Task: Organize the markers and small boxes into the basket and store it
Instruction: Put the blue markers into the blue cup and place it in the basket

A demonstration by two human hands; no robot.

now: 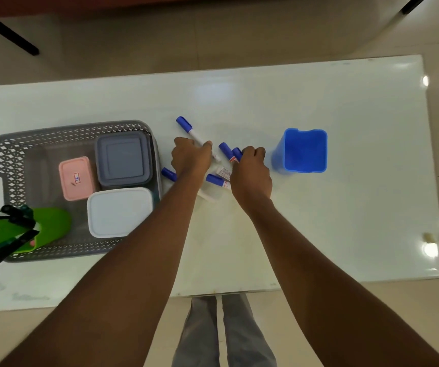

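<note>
Several blue-capped white markers lie scattered at the middle of the white table (345, 107). My left hand (190, 157) is closed around one long marker (186, 127) whose blue cap points up and left. My right hand (251, 170) pinches another marker (237, 154) by its blue cap. More markers lie between and under my hands, one (216, 179) near my right wrist and one (168, 172) beside the basket. The grey perforated basket (62, 133) at the left holds a pink box (76, 178), a grey box (123, 159) and a white box (120, 211).
An empty blue square cup (304, 151) stands right of my right hand. A green object with black clips (27, 231) sits at the basket's near left corner. My legs show below the table's near edge. A dark table leg stands on the floor at far left.
</note>
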